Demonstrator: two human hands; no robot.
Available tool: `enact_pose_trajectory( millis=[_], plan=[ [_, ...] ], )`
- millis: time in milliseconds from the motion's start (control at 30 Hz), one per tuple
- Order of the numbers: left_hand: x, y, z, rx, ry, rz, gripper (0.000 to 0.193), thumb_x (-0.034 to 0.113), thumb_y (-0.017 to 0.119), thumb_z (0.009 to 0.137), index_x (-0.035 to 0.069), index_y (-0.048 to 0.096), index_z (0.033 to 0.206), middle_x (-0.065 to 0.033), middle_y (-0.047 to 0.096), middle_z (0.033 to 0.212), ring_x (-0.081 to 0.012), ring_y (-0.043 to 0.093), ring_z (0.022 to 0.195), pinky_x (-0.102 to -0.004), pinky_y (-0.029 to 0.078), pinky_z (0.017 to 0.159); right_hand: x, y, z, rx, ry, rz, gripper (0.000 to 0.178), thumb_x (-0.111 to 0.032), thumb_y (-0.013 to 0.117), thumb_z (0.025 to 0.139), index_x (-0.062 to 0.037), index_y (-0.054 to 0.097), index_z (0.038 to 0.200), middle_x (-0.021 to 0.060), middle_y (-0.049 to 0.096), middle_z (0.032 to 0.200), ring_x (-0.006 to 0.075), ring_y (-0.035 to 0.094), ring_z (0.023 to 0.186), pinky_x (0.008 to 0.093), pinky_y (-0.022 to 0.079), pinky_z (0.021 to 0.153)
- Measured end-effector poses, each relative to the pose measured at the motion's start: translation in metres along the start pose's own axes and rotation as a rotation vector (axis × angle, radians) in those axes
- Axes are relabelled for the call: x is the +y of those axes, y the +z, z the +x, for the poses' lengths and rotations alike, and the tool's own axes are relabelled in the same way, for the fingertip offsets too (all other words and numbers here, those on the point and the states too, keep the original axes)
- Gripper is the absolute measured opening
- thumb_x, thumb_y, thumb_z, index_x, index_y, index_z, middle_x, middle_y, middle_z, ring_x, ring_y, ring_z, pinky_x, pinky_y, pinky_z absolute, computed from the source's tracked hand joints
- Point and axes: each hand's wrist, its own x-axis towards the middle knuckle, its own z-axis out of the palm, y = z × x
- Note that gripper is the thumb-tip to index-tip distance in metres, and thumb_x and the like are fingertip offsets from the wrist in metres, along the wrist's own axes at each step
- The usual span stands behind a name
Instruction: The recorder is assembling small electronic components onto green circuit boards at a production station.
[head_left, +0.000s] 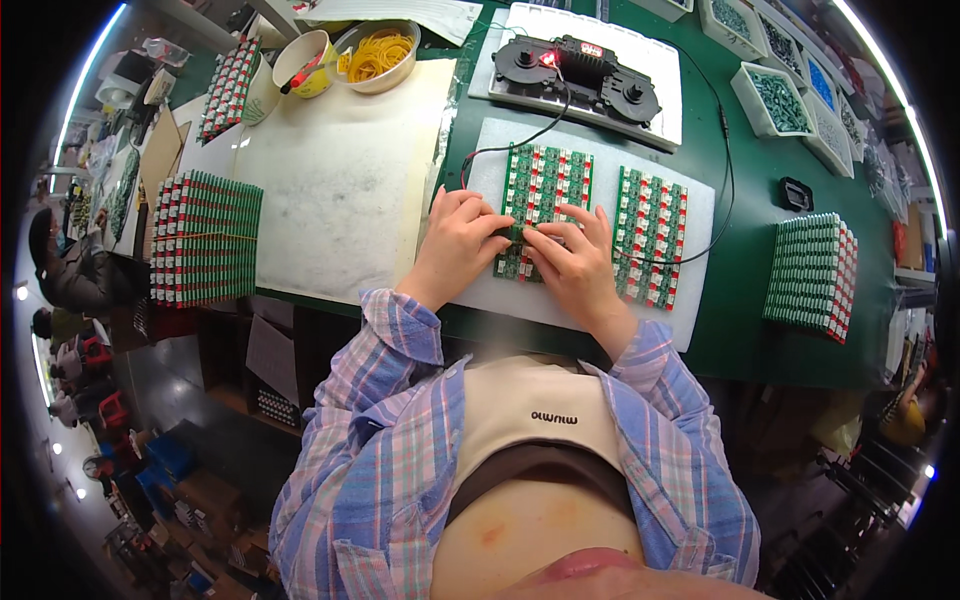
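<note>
Head view: circuit panel [548, 184] lies under both hands [458, 236] [577, 262].

I read the circuit-board panels [545, 185] as smooth laminate, rough on top with small components. Foam sheet [606, 165]: matt, fine-grained look. Green tabletop [740, 330]: smooth, low sheen. Large pale sheet [330, 180]: matt, smudged, paper or card, can't tell from here. Black twin-knob device [580, 75]: mostly matt plastic. Cable [733, 170]: smooth plastic coating. Rubber bands [380, 55]: smooth rubber. Parts bin [790, 133]: smooth plastic. Plaid shirt [350, 440]: soft matt cloth.
</note>
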Motion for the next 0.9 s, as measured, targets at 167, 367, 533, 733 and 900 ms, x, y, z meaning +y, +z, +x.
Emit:
enact_pose_trajectory(
  millis=[167, 367, 533, 733, 900],
  plan=[
    [0.001, -0.001, 0.0, -0.014, -0.014, -0.011, 0.026, 0.009, 0.077, 0.077, 0.011, 0.075, 0.103, -0.0008, 0.065, 0.097, -0.0246, 0.055, 0.109, -0.0398, 0.04, 0.102, 0.002, 0.001, -0.003, 0.072, 0.025, 0.037, 0.024, -0.017, 0.075, 0.085, -0.0157, 0.072, 0.109, -0.0009, 0.066, 0.116, 0.0278, 0.053, 0.122, 0.0628, 0.029, 0.115],
    [0.001, 0.0, -0.001, 0.005, -0.01, -0.004, 0.028, 0.009, 0.077, 0.076, 0.011, 0.075, 0.104, -0.0008, 0.066, 0.097, -0.0245, 0.055, 0.109, -0.0396, 0.041, 0.102, 0.0, -0.003, -0.004, 0.035, 0.017, -0.022, 0.022, -0.017, 0.074, 0.085, -0.0148, 0.072, 0.107, -0.0017, 0.068, 0.113, 0.0275, 0.054, 0.121, 0.0641, 0.028, 0.115],
    [0.001, 0.002, -0.002, 0.041, -0.014, -0.025, 0.025, 0.011, 0.077, 0.077, 0.012, 0.075, 0.102, -0.0002, 0.066, 0.095, -0.0239, 0.055, 0.108, -0.0414, 0.039, 0.104, -0.004, -0.009, 0.0, -0.003, 0.015, -0.062, 0.021, -0.017, 0.074, 0.086, -0.0139, 0.072, 0.107, -0.0016, 0.068, 0.112, 0.0276, 0.054, 0.122, 0.065, 0.028, 0.115],
    [0.0, 0.0, 0.0, 0.027, -0.015, -0.052, 0.023, 0.012, 0.078, 0.077, 0.012, 0.076, 0.099, -0.0001, 0.065, 0.094, -0.0234, 0.056, 0.108, -0.0427, 0.038, 0.105, -0.007, -0.017, 0.004, -0.083, 0.013, -0.103, 0.021, -0.018, 0.073, 0.086, -0.0135, 0.072, 0.107, -0.001, 0.068, 0.112, 0.028, 0.054, 0.122, 0.066, 0.028, 0.114],
    [-0.002, 0.002, 0.0, 0.0, -0.032, -0.087, 0.023, 0.012, 0.078, 0.076, 0.011, 0.076, 0.099, -0.0007, 0.065, 0.093, -0.0232, 0.056, 0.107, -0.0435, 0.038, 0.107, -0.003, -0.019, 0.006, -0.134, -0.006, -0.074, 0.021, -0.017, 0.072, 0.086, -0.0137, 0.072, 0.107, -0.0005, 0.068, 0.11, 0.0285, 0.054, 0.122, 0.0662, 0.029, 0.113]
  ],
)
